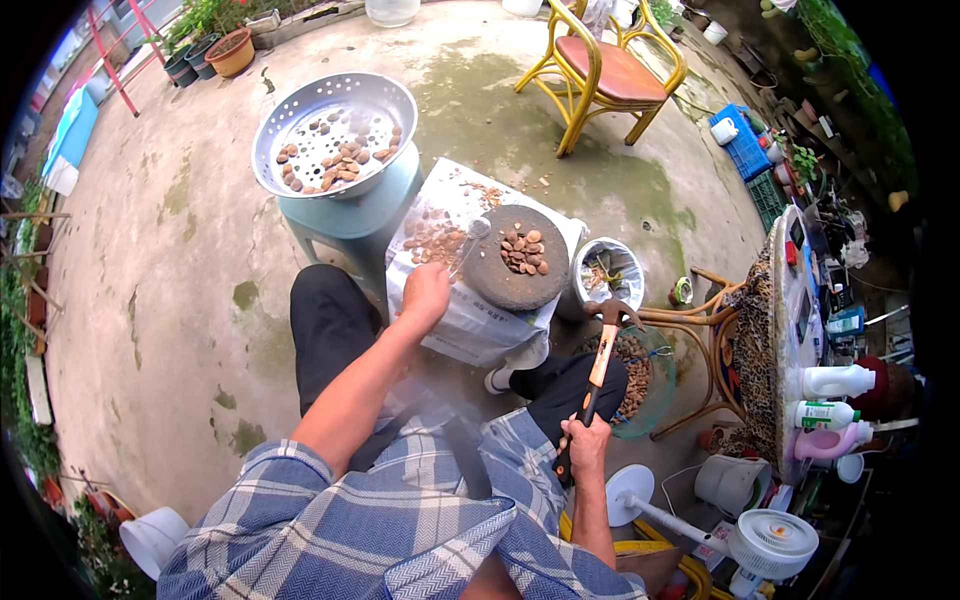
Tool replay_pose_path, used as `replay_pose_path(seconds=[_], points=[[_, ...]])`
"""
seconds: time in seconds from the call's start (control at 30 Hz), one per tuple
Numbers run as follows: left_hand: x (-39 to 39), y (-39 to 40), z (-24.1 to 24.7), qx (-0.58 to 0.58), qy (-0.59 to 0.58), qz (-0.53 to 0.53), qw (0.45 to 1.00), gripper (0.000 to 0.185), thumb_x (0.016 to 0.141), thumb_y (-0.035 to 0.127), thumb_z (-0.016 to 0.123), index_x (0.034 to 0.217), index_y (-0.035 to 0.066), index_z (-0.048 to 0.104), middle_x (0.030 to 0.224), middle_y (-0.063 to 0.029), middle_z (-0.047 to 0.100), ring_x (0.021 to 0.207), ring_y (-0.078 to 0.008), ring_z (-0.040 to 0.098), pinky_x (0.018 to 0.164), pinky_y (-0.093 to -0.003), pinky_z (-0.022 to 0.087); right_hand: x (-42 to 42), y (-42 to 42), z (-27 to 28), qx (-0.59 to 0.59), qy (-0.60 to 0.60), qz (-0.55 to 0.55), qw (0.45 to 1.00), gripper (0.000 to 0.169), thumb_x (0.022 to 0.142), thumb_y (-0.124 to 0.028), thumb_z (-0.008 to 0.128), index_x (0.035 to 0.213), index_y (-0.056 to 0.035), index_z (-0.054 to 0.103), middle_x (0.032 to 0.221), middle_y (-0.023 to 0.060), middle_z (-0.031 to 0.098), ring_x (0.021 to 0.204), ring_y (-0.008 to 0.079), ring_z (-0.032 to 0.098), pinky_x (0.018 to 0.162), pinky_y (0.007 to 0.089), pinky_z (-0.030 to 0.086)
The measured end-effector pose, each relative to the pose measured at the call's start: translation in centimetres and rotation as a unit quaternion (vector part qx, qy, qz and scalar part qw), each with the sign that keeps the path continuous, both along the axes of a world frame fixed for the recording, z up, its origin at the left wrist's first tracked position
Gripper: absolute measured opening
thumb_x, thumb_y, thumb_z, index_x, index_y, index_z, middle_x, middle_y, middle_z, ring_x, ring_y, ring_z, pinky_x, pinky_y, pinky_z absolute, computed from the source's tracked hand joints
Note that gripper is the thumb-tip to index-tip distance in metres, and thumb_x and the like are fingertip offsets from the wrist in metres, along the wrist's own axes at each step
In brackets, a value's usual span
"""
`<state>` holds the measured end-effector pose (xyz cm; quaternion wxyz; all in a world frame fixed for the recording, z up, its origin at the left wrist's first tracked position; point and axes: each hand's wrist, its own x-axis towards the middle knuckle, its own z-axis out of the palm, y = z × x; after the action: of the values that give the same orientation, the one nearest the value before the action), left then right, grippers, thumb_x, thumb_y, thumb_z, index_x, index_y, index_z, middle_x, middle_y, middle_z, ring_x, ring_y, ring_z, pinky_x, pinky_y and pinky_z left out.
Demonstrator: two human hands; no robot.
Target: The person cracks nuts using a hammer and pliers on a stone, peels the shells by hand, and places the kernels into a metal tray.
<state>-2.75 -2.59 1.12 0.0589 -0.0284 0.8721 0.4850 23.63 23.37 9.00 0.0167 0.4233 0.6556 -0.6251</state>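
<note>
My left hand (426, 297) grips a thin wire tool with a coiled head (478, 227). That head sits at the left rim of a round stone mortar (491, 281). Several brown nuts or fruit stones (525, 252) fill the mortar's hollow. Broken shell pieces (435, 238) lie to its left on a white plastic sheet (457, 319) that covers a low stand. In my right hand (589, 442) is a claw hammer (600, 360), held by its handle over my right knee, head pointing away from me.
A perforated metal colander (337, 86) with more nuts rests on a plastic stool (360, 225). Right of the mortar stands a lined waste bin (637, 281), near a green mesh basket (660, 397) of nuts or shells. Farther off are a cane chair (615, 71), a cluttered table (784, 300) and a fan (772, 536).
</note>
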Motion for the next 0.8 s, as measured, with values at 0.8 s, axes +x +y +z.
replay_pose_path(seconds=[0.8], points=[[-1.5,1.3,2.9,-0.196,-0.114,-0.040,0.973,0.027,0.090,0.014,0.052,0.100,-0.002,0.073,0.104,-0.0287,0.070,0.102,-0.0429,0.068,0.088,-0.0522,0.054,-0.2,0.3,0.0,-0.038,0.007,-0.024,0.999,0.007,0.080,-0.003,0.062,0.081,-0.0052,0.056,0.062,0.0039,0.053,0.043,0.0152,0.051,0.040,0.0323,0.044]])
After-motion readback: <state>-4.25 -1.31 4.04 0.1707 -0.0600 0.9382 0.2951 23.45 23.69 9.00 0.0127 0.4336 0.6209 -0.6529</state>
